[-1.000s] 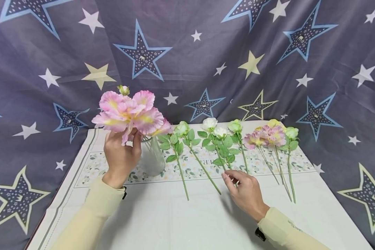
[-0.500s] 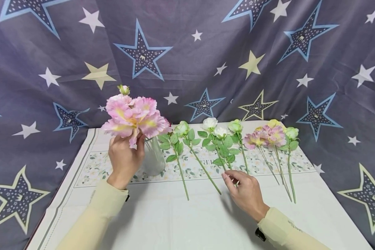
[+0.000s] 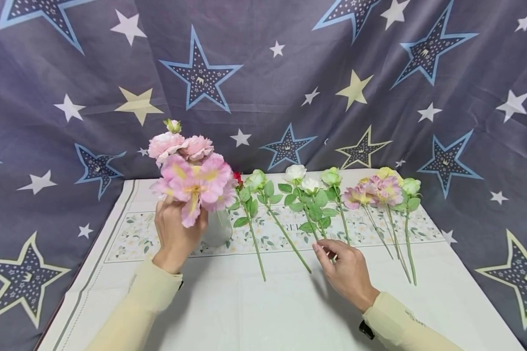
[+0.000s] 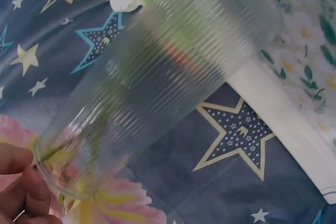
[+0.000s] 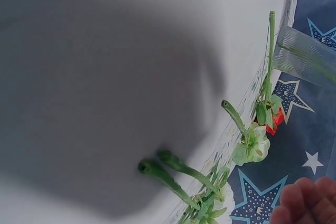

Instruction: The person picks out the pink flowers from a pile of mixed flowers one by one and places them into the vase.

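Observation:
In the head view my left hand [image 3: 180, 234] pinches the stem of a pink-and-yellow flower [image 3: 196, 180] at the mouth of a ribbed glass vase [image 3: 219, 230]. The left wrist view shows the thumb and fingertips [image 4: 23, 177] right at the rim of the vase [image 4: 157, 87], with stems inside it. Pale pink blooms [image 3: 167, 145] and a bud rise behind the flower. My right hand [image 3: 344, 270] has loosely curled fingers over the lower stems of white roses [image 3: 311, 185]. In the right wrist view its fingers [image 5: 312, 203] appear apart from the stem ends [image 5: 163, 179].
A red rose [image 3: 237, 178] and green-white roses [image 3: 256, 180] lie right of the vase. Farther right lie purple-and-yellow flowers [image 3: 388, 190] and another green rose [image 3: 410, 186]. A white cloth [image 3: 263, 312] covers the table; a starry curtain [image 3: 263, 97] hangs behind.
My left hand has shifted right with the pink-and-yellow flower, which has dropped lower and turned its face toward me. The pale pink blooms behind now show more. My right hand has stayed put.

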`<state>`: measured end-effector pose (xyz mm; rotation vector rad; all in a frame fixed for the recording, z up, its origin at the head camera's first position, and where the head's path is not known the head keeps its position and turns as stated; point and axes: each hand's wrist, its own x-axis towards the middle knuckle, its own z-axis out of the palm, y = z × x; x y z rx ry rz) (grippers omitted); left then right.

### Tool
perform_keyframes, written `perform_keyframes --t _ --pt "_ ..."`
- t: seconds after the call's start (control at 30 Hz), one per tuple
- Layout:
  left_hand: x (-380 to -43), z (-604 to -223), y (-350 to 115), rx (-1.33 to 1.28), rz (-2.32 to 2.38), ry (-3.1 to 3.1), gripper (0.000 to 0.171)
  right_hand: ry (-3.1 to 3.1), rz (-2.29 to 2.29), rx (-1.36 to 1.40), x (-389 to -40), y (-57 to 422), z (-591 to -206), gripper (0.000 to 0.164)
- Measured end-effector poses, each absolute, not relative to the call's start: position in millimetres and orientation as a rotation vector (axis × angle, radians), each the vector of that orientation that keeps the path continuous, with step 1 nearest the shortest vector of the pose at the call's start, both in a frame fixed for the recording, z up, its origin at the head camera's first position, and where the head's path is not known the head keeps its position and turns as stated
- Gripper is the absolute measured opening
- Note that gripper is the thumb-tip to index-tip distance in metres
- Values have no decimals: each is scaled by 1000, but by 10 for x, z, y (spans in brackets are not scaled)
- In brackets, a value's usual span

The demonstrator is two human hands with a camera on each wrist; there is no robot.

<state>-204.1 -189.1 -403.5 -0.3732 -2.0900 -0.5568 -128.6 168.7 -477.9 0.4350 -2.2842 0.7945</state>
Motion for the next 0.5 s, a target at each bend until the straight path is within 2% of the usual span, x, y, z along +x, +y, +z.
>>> perform_keyframes --t 0.2,0.33,0.5 --pt "-1994 -4176 -1863 -374 -581 -1977 13 -2283 797 437 -1285 1696 -4788 6" --pt "-1958 -4273 -1839 -374 -630 -1905 22 -2286 806 438 -1284 1707 -4791 7" --pt "-1915 -4384 -1775 -431 -681 -1900 12 -2290 819 435 -1289 1720 -4792 6"
